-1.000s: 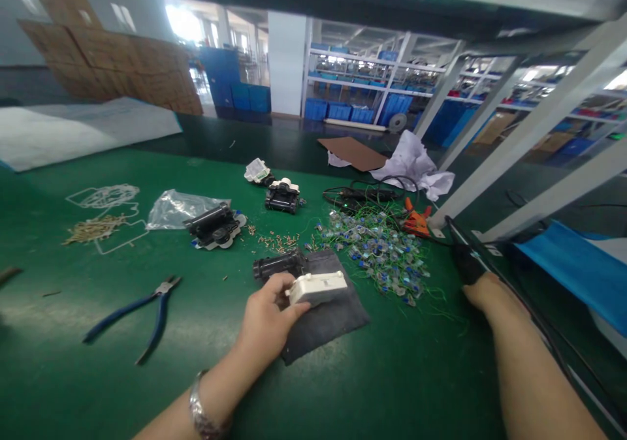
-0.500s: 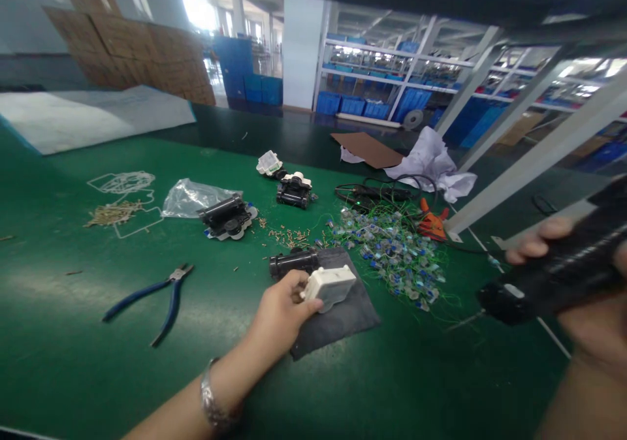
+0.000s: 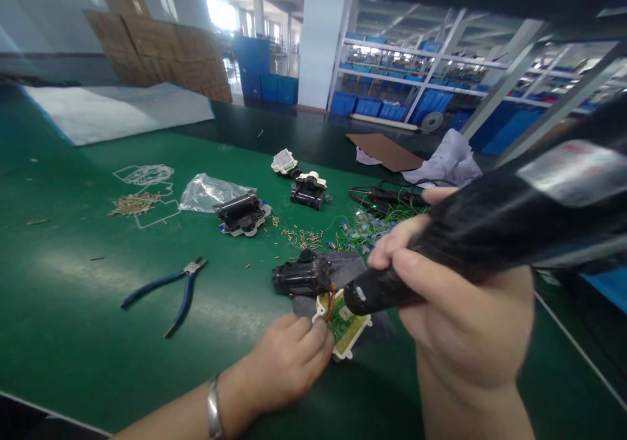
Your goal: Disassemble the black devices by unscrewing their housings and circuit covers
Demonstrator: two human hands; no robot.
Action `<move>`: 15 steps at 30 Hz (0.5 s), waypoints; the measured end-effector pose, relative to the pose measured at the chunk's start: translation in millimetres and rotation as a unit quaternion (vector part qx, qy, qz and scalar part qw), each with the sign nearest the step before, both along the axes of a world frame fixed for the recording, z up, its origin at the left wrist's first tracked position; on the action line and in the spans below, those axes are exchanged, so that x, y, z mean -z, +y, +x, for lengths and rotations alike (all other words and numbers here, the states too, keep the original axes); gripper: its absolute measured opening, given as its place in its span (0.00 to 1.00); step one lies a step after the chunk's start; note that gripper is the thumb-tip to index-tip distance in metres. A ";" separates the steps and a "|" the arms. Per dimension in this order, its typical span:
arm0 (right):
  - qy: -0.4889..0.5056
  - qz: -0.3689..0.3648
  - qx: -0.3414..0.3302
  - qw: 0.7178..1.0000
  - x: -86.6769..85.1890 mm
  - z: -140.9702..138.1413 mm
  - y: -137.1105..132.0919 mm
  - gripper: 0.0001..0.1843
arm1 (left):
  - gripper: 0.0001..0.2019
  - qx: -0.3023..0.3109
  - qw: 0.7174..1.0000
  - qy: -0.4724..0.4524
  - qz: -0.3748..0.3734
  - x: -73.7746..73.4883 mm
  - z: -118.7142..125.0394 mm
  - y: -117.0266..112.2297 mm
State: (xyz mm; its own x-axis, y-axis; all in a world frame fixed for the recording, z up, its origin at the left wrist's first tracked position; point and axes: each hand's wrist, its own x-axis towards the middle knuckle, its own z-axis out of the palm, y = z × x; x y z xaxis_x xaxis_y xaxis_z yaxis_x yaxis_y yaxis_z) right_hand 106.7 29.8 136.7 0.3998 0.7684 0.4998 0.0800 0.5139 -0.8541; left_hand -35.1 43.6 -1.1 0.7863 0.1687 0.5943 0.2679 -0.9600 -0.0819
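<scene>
On the green counter [image 3: 98, 335], close to its near edge, a white housing [image 3: 353, 339] is laid open side up, so that the green circuit board [image 3: 343, 321] inside it is seen. The housing is held down by the left hand [image 3: 294, 355], whose bent fingers are clamped on its near-left edge; a metal bracelet [image 3: 213, 407] is worn on that wrist. A black power screwdriver [image 3: 490, 231] is gripped by the right hand [image 3: 460, 309], with the fingers closed tightly around its barrel. Its nose is brought down over the board, though whether it touches cannot be told.

Just behind the housing, a black cylindrical part [image 3: 298, 277] is joined to the board by thin red wires [image 3: 332, 296]. Both pieces are set on a dark grey cloth [image 3: 345, 267]. Blue-handled pliers [image 3: 166, 290] are left well apart to the left, with the jaws closed.

Further back, small screws [image 3: 301, 236] are scattered between a black assembly [image 3: 242, 213] and a tangle of green wires [image 3: 367, 224]. A clear plastic bag [image 3: 210, 192] is crumpled just beside that assembly, and a second black-and-white assembly [image 3: 308, 190] is placed behind the screws. A heap of brass parts [image 3: 132, 204] is seen at the far left.
</scene>
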 end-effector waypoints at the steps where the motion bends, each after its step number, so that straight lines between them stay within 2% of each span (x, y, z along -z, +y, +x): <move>1: -0.006 -0.007 -0.006 1.000 5.7 -4.2 5.3 0.21 | 0.09 0.005 1.000 0.003 -0.004 0.4 0.3 -0.1; 6: -0.030 -0.048 -0.001 0.998 23.0 -10.3 17.4 0.21 | 0.08 0.008 0.999 0.014 -0.035 2.6 0.8 0.1; 15: -0.052 -0.048 0.008 0.997 23.1 -9.8 18.8 0.20 | 0.08 0.008 0.998 0.034 -0.051 2.4 2.1 2.3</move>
